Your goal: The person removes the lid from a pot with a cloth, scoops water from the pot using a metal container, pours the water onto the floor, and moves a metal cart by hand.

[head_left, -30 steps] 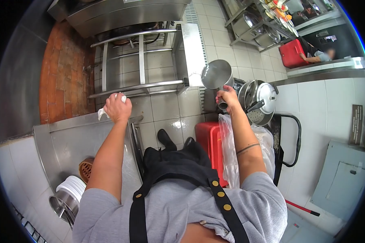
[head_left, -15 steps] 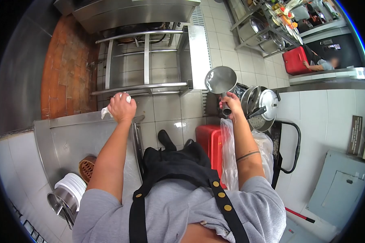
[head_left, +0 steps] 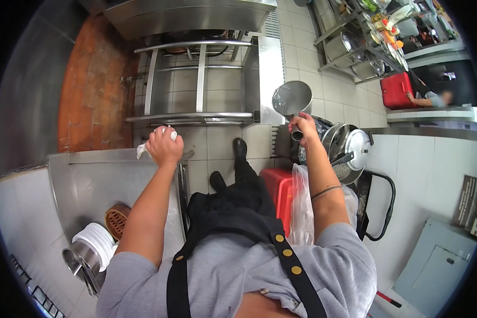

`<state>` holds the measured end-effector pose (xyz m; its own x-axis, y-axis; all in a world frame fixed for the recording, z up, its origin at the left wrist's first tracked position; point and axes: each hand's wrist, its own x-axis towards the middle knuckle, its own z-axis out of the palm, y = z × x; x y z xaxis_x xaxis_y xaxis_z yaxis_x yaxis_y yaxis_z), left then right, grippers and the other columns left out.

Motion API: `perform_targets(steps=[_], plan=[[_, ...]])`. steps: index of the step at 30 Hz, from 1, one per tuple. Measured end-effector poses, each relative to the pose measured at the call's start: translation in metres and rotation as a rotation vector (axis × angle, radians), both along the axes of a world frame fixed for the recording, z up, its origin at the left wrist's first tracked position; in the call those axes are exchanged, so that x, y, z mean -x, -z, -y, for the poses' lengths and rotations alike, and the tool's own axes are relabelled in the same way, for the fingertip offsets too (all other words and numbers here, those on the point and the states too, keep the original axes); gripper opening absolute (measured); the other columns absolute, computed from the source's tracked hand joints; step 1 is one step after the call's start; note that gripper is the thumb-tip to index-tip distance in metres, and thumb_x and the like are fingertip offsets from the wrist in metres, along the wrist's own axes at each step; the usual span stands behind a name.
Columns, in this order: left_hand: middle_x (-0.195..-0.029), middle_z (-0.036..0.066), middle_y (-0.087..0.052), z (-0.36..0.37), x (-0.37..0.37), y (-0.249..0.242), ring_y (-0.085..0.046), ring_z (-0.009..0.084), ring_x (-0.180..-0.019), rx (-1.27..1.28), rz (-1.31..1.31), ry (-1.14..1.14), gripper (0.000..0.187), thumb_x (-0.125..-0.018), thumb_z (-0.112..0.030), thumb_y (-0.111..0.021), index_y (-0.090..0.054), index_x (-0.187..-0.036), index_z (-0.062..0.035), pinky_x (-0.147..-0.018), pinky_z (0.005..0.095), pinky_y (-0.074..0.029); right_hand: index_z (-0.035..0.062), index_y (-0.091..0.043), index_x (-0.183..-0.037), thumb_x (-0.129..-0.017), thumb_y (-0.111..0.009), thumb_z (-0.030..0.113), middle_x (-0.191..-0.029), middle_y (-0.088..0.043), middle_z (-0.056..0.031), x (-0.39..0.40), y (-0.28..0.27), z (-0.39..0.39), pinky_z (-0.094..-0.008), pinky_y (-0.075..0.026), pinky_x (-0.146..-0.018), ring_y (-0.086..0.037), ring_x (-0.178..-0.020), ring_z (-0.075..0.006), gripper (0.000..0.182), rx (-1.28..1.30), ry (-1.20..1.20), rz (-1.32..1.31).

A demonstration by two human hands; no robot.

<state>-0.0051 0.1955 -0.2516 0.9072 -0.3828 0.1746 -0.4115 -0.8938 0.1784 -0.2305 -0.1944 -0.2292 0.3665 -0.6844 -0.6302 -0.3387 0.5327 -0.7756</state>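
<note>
My left hand (head_left: 165, 147) is closed on a crumpled white cloth (head_left: 142, 151), just above the far edge of a steel counter (head_left: 106, 175). A metal pan (head_left: 293, 97) with a thick tubular handle is in my right hand (head_left: 305, 129), whose fingers wrap round the handle. The pan is tilted and its grey inside shows. It is beside the end of a steel rack (head_left: 270, 79), and stacked pots with a lid (head_left: 357, 150) stand to the right of my right hand.
White plates (head_left: 94, 241) and a woven basket (head_left: 117, 221) are on the left counter. A red bin (head_left: 277, 196) and plastic bag (head_left: 302, 212) stand by my right side. Another person's arm (head_left: 423, 102) touches a red container (head_left: 396, 91) at the upper right.
The pan has turned and tilted in my right hand, and its handle end has risen in view. My feet have shifted, one forward. The left hand still holds the cloth.
</note>
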Motion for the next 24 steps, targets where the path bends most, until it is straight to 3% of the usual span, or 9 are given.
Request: perform_targets(steps=[3, 16, 22, 23, 24], plan=[[-0.110, -0.002, -0.062, 0.002, 0.000, -0.003, -0.054, 0.0231, -0.104, 0.011, -0.018, -0.002, 0.022, -0.072, -0.028, -0.063, -0.070, -0.091, -0.0208, -0.090, 0.0420, -0.038, -0.0059, -0.023, -0.145, -0.073, -0.059, -0.009, -0.086, -0.060, -0.0189, -0.025, 0.002, 0.025, -0.0357, -0.052, -0.048, -0.061, -0.059, -0.0249, 0.080, -0.018, 0.013, -0.001], [-0.109, 0.000, -0.062, 0.011, -0.003, -0.007, -0.054, 0.0256, -0.103, 0.000, -0.039, -0.026, 0.021, -0.068, -0.024, -0.065, -0.069, -0.088, -0.0180, -0.090, 0.0441, -0.037, -0.0077, -0.025, -0.144, -0.076, -0.060, -0.009, -0.088, -0.059, -0.0193, -0.172, 0.007, 0.170, -0.0364, -0.051, -0.049, -0.061, -0.059, -0.0249, 0.077, 0.053, -0.097, -0.008], [-0.108, 0.000, -0.061, 0.015, -0.005, -0.007, -0.054, 0.0268, -0.102, -0.021, -0.067, -0.057, 0.022, -0.066, -0.022, -0.064, -0.069, -0.088, -0.0187, -0.093, 0.0448, -0.037, -0.0074, -0.034, -0.134, -0.079, -0.060, -0.008, -0.085, -0.059, -0.0183, -0.240, 0.003, 0.223, -0.0364, -0.050, -0.046, -0.061, -0.057, -0.0248, 0.061, 0.123, -0.143, -0.045], [-0.108, 0.000, -0.061, 0.016, -0.006, -0.006, -0.054, 0.0268, -0.102, -0.022, -0.068, -0.068, 0.022, -0.066, -0.022, -0.064, -0.069, -0.088, -0.0187, -0.093, 0.0448, -0.037, -0.0091, -0.030, -0.139, -0.072, -0.059, -0.012, -0.087, -0.057, -0.0198, -0.249, 0.004, 0.231, -0.0372, -0.051, -0.047, -0.060, -0.056, -0.0262, 0.073, 0.125, -0.153, -0.029], [-0.108, 0.000, -0.061, 0.016, -0.006, -0.005, -0.054, 0.0267, -0.102, -0.028, -0.069, -0.072, 0.023, -0.066, -0.023, -0.064, -0.069, -0.088, -0.0189, -0.093, 0.0447, -0.037, -0.0091, -0.030, -0.139, -0.072, -0.059, -0.012, -0.087, -0.057, -0.0198, -0.257, 0.006, 0.237, -0.0372, -0.051, -0.047, -0.060, -0.056, -0.0262, 0.073, 0.123, -0.164, -0.029]])
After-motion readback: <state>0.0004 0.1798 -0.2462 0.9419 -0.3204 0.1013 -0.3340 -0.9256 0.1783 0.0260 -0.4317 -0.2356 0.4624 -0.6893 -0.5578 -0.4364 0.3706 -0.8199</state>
